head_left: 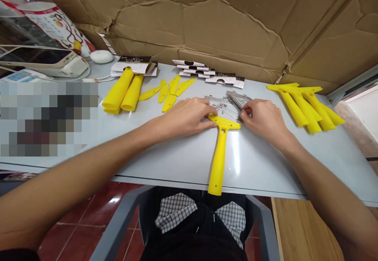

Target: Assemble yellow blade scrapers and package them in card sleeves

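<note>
Left hand (186, 115) clamped over the head of the yellow scraper (217, 162), fingers curled round its end! Right hand (264, 120) comes in with fingertips pinched together at the steel blades (238, 99); can't tell from here if anything's caught between them. The scraper lies straight out from the person at the middle of the table (274, 178), its handle end poking over the near edge, and a little scatter of screws (220, 107) sits at 12 o'clock just beyond its head.

Around the table, yellow handles (122, 89) lie at 10 o'clock, flat yellow pieces (168, 91) beside them, and another bunch of handles (307, 107) at 2 o'clock. Card sleeves (206, 71) line the back at 12, up against a creased cardboard sheet (201, 20) covering the wall. Far left, a white mouse (102, 56) and a device (44, 60). Below, a grey chair (115, 229) on red floor tiles (79, 229), with a wooden board (304, 229) at 4 o'clock!
</note>
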Demonstrator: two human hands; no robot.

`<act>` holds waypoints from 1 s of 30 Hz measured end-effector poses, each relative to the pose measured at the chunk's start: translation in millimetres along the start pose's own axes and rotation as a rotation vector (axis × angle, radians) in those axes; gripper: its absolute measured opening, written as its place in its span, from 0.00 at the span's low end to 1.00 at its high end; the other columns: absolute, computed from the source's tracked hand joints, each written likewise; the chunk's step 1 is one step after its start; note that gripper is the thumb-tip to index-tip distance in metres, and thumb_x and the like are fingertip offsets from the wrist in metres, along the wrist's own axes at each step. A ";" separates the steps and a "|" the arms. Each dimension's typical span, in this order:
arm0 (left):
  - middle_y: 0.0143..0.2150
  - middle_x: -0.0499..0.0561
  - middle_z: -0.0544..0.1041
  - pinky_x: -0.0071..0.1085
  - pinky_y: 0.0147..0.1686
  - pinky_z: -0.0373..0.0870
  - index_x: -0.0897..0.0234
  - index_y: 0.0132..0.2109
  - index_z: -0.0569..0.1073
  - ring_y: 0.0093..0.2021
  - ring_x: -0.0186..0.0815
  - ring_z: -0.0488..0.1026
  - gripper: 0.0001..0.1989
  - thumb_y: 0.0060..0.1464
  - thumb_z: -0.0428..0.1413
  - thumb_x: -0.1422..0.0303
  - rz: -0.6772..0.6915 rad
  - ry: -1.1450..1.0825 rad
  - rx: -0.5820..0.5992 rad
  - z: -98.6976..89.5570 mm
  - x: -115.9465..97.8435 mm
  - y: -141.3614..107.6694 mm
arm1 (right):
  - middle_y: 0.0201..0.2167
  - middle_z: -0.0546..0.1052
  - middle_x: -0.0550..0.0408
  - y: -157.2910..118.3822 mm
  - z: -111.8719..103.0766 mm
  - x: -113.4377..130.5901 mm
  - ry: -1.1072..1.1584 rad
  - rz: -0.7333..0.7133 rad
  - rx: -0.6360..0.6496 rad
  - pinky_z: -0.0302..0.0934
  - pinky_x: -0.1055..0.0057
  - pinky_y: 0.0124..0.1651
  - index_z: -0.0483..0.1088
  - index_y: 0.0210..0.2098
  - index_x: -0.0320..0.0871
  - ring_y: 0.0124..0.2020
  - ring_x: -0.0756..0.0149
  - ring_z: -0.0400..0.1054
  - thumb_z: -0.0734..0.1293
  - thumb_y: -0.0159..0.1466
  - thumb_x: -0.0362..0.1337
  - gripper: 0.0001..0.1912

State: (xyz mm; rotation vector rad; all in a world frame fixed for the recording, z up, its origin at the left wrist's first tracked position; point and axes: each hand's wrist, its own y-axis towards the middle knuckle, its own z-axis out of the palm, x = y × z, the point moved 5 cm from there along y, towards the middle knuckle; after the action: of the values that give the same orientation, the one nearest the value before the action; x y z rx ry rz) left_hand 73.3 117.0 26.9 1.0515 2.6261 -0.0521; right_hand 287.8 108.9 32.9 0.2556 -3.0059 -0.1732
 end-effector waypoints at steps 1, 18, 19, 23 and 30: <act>0.47 0.58 0.81 0.36 0.38 0.66 0.58 0.54 0.82 0.41 0.43 0.77 0.20 0.62 0.58 0.54 -0.001 -0.023 0.001 -0.2 0.7 0.5 | 0.33 0.81 0.47 0.3 -0.6 -0.6 -0.003 -0.005 -0.012 0.49 0.64 0.30 0.76 0.32 0.45 0.33 0.55 0.72 0.62 0.64 0.37 0.11; 0.42 0.60 0.85 0.40 0.46 0.77 0.68 0.46 0.76 0.39 0.38 0.82 0.17 0.49 0.70 0.74 -0.442 -1.419 0.016 8.3 1.4 4.9 | 0.31 0.79 0.54 7.9 -10.1 -3.3 0.794 -0.110 0.039 0.59 0.66 0.30 0.79 0.33 0.46 0.28 0.65 0.66 0.68 0.66 0.45 0.11; 0.43 0.60 0.84 0.40 0.47 0.77 0.68 0.46 0.77 0.39 0.38 0.82 0.17 0.49 0.70 0.75 -0.460 -1.452 0.002 10.6 1.4 4.7 | 0.31 0.79 0.54 8.0 -9.7 -3.5 0.800 -0.109 0.040 0.59 0.66 0.30 0.79 0.33 0.46 0.28 0.66 0.66 0.68 0.66 0.45 0.11; 0.47 0.62 0.84 0.39 0.49 0.77 0.70 0.45 0.80 0.44 0.39 0.82 0.13 0.51 0.69 0.75 -0.468 -1.494 -0.017 15.2 1.8 4.8 | 0.29 0.77 0.55 8.0 -10.0 -4.7 0.820 -0.106 0.046 0.60 0.65 0.31 0.79 0.34 0.46 0.26 0.67 0.64 0.69 0.66 0.46 0.12; 0.47 0.61 0.84 0.36 0.49 0.75 0.71 0.42 0.83 0.42 0.36 0.81 0.10 0.52 0.68 0.74 -0.444 -1.475 -0.027 14.7 2.1 5.3 | 0.29 0.77 0.56 7.0 -12.0 -4.3 0.830 -0.117 0.048 0.61 0.64 0.32 0.80 0.33 0.47 0.27 0.66 0.65 0.71 0.65 0.48 0.12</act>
State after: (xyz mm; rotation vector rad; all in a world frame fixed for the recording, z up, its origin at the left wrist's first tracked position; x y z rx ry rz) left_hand 79.5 120.1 12.7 0.1443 1.3872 -0.6134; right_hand 292.4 115.2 45.2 0.3904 -2.1747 0.0038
